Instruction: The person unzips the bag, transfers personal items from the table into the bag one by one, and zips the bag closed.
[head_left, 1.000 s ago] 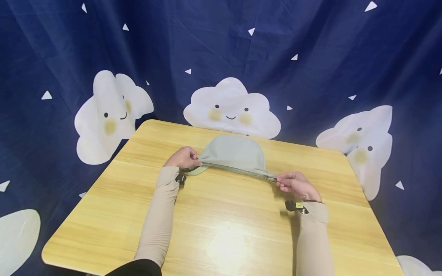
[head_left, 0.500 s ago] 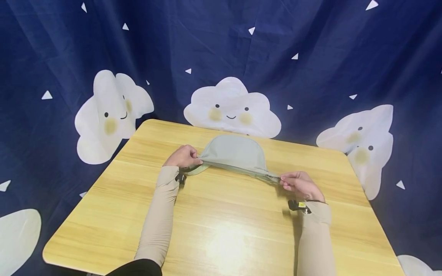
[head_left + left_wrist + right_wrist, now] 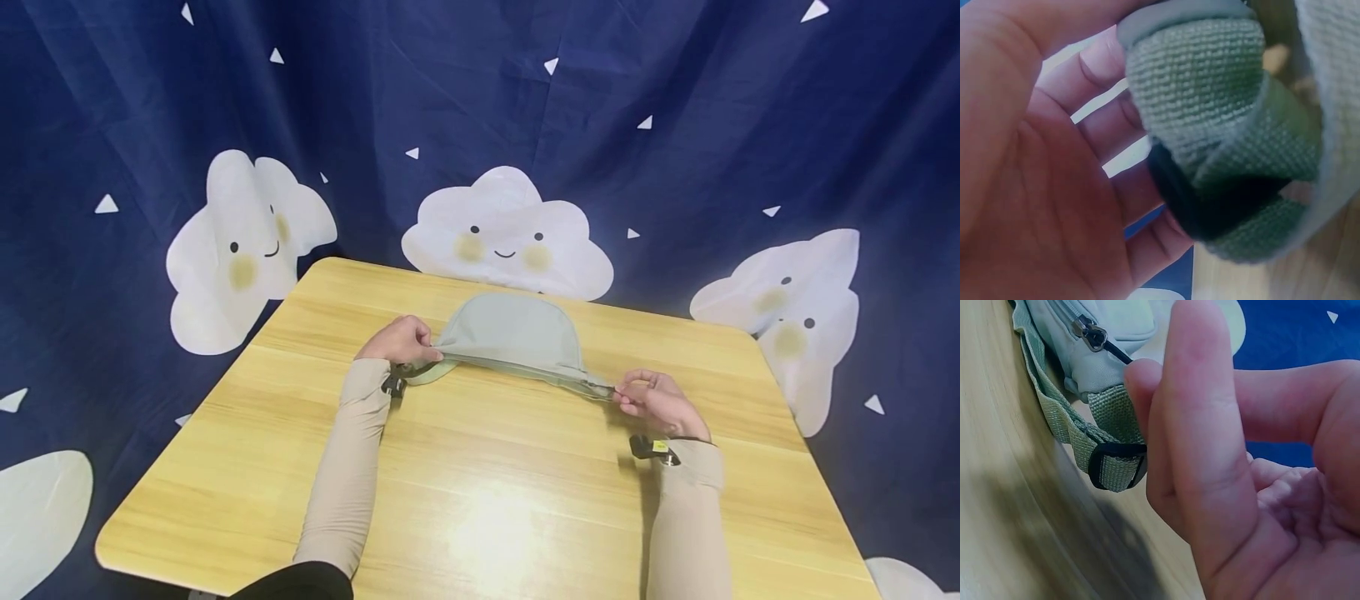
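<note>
A pale grey-green waist bag (image 3: 513,329) with a curved outline lies on the table, its zipper edge facing the person. My left hand (image 3: 397,340) pinches the bag's left end. In the left wrist view, green webbing strap (image 3: 1194,87) loops beside the palm, with a black buckle (image 3: 1191,200) on it. At the opposite end, my right hand (image 3: 656,400) pinches the dark cord of the zipper pull between thumb and finger. The metal zipper slider (image 3: 1090,332) sits near the bag's right corner in the right wrist view. Below it hangs a strap adjuster (image 3: 1116,467) on folded webbing.
The bag rests on the far half of a wooden table (image 3: 480,467) with rounded corners. Behind the table hangs a dark blue curtain (image 3: 480,92) printed with white clouds and triangles. Small black wrist cameras sit on both sleeves.
My right hand has shifted slightly to the right, still pinching the zipper pull, and the bag's right end reaches a little further that way. My left hand has stayed at the left end.
</note>
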`<state>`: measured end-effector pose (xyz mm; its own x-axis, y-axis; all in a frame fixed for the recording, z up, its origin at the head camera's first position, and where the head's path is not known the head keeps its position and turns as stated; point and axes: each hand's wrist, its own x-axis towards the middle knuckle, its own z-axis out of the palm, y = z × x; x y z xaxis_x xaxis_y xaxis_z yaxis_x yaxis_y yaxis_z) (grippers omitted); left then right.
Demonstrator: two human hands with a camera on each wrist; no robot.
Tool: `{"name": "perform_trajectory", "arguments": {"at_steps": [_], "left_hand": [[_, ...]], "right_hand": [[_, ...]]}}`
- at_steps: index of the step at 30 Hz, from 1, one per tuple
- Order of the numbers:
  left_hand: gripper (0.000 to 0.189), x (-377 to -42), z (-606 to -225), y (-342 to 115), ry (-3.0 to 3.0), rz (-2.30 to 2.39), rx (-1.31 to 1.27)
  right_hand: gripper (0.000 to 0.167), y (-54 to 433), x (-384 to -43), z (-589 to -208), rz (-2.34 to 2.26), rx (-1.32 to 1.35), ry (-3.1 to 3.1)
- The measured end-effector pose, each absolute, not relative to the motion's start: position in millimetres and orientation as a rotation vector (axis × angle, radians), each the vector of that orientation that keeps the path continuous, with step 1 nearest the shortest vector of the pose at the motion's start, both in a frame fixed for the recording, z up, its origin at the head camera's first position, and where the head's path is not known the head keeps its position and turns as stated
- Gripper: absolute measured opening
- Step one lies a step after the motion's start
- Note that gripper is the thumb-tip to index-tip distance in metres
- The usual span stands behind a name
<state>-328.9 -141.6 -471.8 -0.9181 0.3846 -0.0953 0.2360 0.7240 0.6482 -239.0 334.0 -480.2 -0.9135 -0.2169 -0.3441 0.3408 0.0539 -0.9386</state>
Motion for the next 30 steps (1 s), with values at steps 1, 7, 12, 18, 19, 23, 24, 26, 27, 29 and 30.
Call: {"name": "perform_trajectory", "arguments": {"at_steps": [1,7,12,18,19,23,24,26,27,29,30], "left_hand": [[0.042,-328.8,-472.2,-141.5,2.703,0.969,0.488],[0.040,-330.8,-474.2,-142.6,2.708,0.949,0.471],[0.039,-332.9,-474.9,-144.9,2.696,0.957,0.482],[0.041,-332.8,-476.4,-145.9,2.680,0.978,0.488],[0.041,-332.7,-476.4,-145.9,2.679,0.980,0.489],[0.039,-331.2,-474.3,-147.5,2.677,0.966,0.510],[0.037,-330.8,-473.3,-148.5,2.679,0.959,0.517],[0.033,-329.8,-471.4,-150.7,2.684,0.950,0.522],[0.033,-329.4,-470.3,-151.9,2.692,0.949,0.523],[0.033,-328.5,-468.0,-154.3,2.725,0.941,0.500],[0.035,-328.4,-467.2,-155.5,2.752,0.933,0.484]], "right_hand": [[0.015,334.4,-238.8,-480.2,-1.921,0.127,1.932],[0.018,334.5,-238.9,-481.9,-1.952,0.152,1.867],[0.019,333.9,-239.7,-484.8,-1.952,0.138,1.839],[0.017,334.2,-239.1,-485.4,-1.963,0.109,1.807],[0.016,334.1,-238.8,-485.1,-1.964,0.105,1.805],[0.017,334.2,-238.3,-483.7,-1.938,0.076,1.820],[0.017,334.2,-238.2,-483.0,-1.930,0.070,1.825],[0.017,334.2,-237.8,-481.5,-1.911,0.056,1.840],[0.017,334.4,-237.5,-480.6,-1.904,0.053,1.846],[0.017,335.4,-236.9,-478.7,-1.890,0.050,1.866],[0.017,335.6,-236.4,-477.5,-1.882,0.055,1.885]]}}
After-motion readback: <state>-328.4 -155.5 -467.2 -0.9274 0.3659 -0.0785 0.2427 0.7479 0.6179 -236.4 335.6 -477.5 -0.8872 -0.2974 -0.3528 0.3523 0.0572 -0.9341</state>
